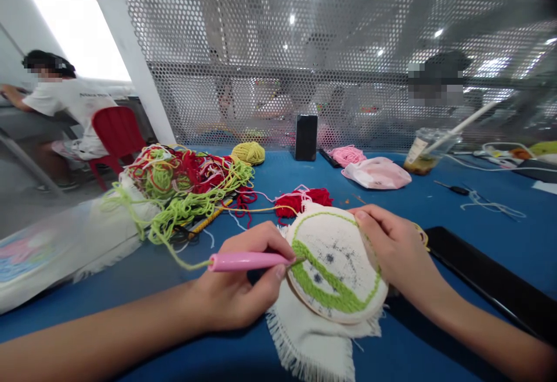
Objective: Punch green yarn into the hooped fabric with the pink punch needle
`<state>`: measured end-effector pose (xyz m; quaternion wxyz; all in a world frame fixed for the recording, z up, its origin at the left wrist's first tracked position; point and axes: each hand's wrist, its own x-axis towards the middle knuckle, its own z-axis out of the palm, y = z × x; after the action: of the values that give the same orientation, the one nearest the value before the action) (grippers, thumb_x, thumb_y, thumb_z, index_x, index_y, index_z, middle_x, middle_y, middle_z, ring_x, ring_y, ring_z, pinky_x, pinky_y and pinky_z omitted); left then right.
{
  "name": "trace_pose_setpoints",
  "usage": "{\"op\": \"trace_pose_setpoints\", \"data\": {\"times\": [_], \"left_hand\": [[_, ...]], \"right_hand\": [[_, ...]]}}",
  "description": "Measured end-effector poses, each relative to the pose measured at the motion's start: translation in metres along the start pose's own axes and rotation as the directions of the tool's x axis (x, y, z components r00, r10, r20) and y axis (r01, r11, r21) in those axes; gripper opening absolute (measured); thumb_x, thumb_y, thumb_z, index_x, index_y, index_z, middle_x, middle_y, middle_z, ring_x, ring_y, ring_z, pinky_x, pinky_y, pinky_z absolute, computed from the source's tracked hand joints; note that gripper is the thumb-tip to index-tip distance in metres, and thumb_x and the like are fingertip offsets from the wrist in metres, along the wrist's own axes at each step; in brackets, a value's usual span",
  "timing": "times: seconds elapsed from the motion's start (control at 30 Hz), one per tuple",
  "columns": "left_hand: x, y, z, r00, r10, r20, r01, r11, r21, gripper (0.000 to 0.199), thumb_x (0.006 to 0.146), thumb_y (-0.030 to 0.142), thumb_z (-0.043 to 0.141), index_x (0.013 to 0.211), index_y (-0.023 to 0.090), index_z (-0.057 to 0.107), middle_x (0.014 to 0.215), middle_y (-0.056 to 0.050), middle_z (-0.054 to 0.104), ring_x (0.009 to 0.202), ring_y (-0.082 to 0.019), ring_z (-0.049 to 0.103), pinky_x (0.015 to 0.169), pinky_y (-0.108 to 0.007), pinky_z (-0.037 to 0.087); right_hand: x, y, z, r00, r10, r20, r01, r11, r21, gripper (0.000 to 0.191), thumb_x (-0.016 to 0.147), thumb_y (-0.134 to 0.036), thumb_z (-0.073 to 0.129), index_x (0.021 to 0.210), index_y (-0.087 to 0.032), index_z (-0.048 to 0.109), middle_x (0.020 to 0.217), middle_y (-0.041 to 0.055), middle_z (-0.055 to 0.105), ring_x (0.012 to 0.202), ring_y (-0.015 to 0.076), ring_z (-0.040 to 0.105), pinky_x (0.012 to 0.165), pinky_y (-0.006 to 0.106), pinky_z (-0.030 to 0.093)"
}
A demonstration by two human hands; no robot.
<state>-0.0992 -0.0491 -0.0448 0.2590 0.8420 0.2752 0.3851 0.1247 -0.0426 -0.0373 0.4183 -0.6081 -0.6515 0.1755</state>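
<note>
My left hand (248,283) grips a pink punch needle (250,261) between thumb and fingers. Its metal tip meets the green stitching at the left side of the cloth. Light green yarn (187,263) enters the back end of the handle and trails from the pile at left. With my right hand (387,242) I hold the right edge of a round embroidery hoop (386,292), thumb on top and fingers partly hidden behind. White fabric (333,228) is stretched in it, carrying a green outline, filled green bands and dark drawn marks. Fringed cloth (313,344) hangs below the hoop.
A tangled yarn heap (195,173) lies at left, beside finished-looking fabric (39,260). Red yarn (322,197) sits behind the hoop. Further back are a phone (306,138), a plastic bag (376,173) and a drink cup (422,152). A black slab (487,277) lies at right. Someone (69,103) sits far left.
</note>
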Motion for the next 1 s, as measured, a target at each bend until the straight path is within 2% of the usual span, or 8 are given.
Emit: {"op": "trace_pose_setpoints", "data": {"times": [0.1,0.27,0.37,0.47,0.53,0.63,0.8,1.0], "left_hand": [[0.004,-0.001,0.004,0.998,-0.031,0.06,0.028,0.998,0.052,0.016,0.074,0.008,0.046,0.085,0.015,0.054,0.076,-0.005,0.056,0.067,-0.014,0.052,0.061,-0.026,0.044],[0.011,-0.005,0.011,0.985,0.059,0.162,-0.077,0.992,0.104,0.017,0.075,0.009,0.045,0.087,0.014,0.056,0.083,-0.007,0.059,0.078,-0.015,0.054,0.07,-0.027,0.045],[0.011,-0.003,0.009,0.984,0.003,0.181,-0.017,0.997,0.078,0.017,0.077,0.01,0.046,0.089,0.015,0.056,0.084,-0.007,0.059,0.078,-0.015,0.054,0.07,-0.027,0.044],[0.008,0.0,0.004,0.994,-0.035,0.107,0.031,0.999,0.039,0.017,0.076,0.01,0.046,0.089,0.015,0.056,0.082,-0.006,0.059,0.073,-0.015,0.055,0.066,-0.027,0.044],[0.005,0.001,0.003,1.0,-0.024,0.02,0.024,1.0,0.009,0.017,0.076,0.008,0.046,0.088,0.016,0.056,0.079,-0.005,0.059,0.07,-0.014,0.054,0.062,-0.026,0.044],[0.002,-0.001,0.002,0.999,0.002,-0.048,-0.003,1.0,-0.019,0.017,0.076,0.008,0.046,0.087,0.017,0.055,0.076,-0.004,0.058,0.069,-0.014,0.053,0.061,-0.026,0.043],[-0.002,-0.005,0.002,0.995,0.013,-0.098,-0.02,0.997,-0.074,0.016,0.078,0.009,0.045,0.088,0.018,0.054,0.077,-0.004,0.056,0.069,-0.015,0.051,0.062,-0.028,0.042],[-0.003,-0.005,0.001,0.994,0.001,-0.11,-0.014,0.993,-0.118,0.016,0.079,0.01,0.044,0.09,0.018,0.053,0.078,-0.004,0.054,0.069,-0.014,0.049,0.061,-0.027,0.041]], "right_hand": [[-0.004,-0.006,-0.001,1.0,0.023,-0.019,-0.023,1.0,-0.004,0.024,0.083,-0.027,0.04,0.079,-0.019,0.062,0.067,0.0009,0.063,0.056,0.013,0.051,0.047,0.022,0.036],[-0.01,-0.013,-0.002,0.994,-0.023,-0.104,0.03,0.997,0.07,0.021,0.082,-0.028,0.043,0.083,-0.018,0.062,0.072,0.0017,0.064,0.059,0.013,0.052,0.049,0.022,0.037],[-0.01,-0.012,-0.003,0.998,-0.015,-0.059,0.018,0.998,0.055,0.021,0.082,-0.028,0.043,0.083,-0.018,0.061,0.068,0.0015,0.062,0.055,0.0127,0.051,0.046,0.022,0.036],[-0.006,-0.007,-0.001,1.0,0.001,-0.005,-0.001,0.999,0.037,0.024,0.083,-0.028,0.04,0.081,-0.018,0.062,0.064,0.0014,0.061,0.056,0.0132,0.051,0.046,0.023,0.036],[-0.003,-0.003,0.001,1.0,-0.009,-0.008,0.009,0.999,0.045,0.025,0.083,-0.027,0.039,0.082,-0.017,0.062,0.065,0.0022,0.061,0.06,0.0146,0.053,0.048,0.023,0.038],[-0.001,0.002,0.002,1.0,-0.016,0.0,0.016,0.998,0.059,0.026,0.083,-0.028,0.039,0.085,-0.018,0.063,0.066,0.0029,0.062,0.065,0.0163,0.055,0.049,0.024,0.04],[0.0,0.005,0.003,1.0,-0.018,0.003,0.018,0.998,0.06,0.026,0.083,-0.028,0.039,0.084,-0.019,0.063,0.067,0.0028,0.063,0.069,0.0179,0.057,0.051,0.024,0.04],[0.001,0.006,0.003,1.0,0.015,0.017,-0.016,0.997,0.073,0.024,0.083,-0.027,0.04,0.084,-0.018,0.063,0.07,0.0024,0.063,0.071,0.0172,0.057,0.054,0.024,0.041]]}}
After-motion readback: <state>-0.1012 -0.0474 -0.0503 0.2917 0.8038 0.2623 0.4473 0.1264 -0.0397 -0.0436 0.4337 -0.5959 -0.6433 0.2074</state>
